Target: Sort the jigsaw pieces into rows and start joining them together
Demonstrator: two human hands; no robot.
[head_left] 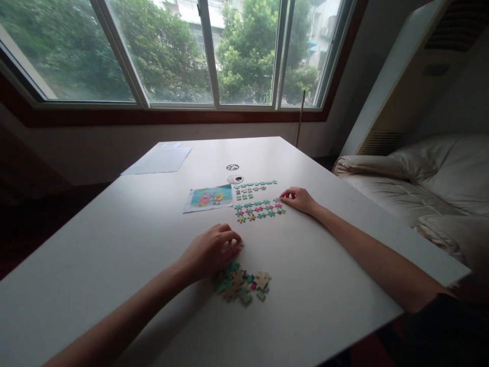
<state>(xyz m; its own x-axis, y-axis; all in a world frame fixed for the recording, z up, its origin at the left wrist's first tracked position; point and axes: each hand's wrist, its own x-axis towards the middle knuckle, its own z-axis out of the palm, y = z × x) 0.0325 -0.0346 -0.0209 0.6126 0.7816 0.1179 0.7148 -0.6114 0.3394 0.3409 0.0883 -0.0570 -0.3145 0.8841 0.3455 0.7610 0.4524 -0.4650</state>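
Observation:
My left hand (214, 250) is just above the loose pile of jigsaw pieces (244, 283), its fingers pinched on a small puzzle piece (242, 245). That pile mixes bare brown backs with green, teal and pink faces. Farther off, my right hand (300, 200) has thumb and forefinger closed at the right end of the laid-out rows of jigsaw pieces (259, 209), on a piece there that the fingertips partly cover. Left of the rows lies a picture sheet (210, 198) with pink and yellow cartoon figures on a teal ground.
The white table (114, 244) carries everything. Two round items (235, 179) sit behind the rows, and papers (158, 159) lie at the far left. A pale sofa (412, 173) stands right of the table, with a window (214, 56) beyond the far edge.

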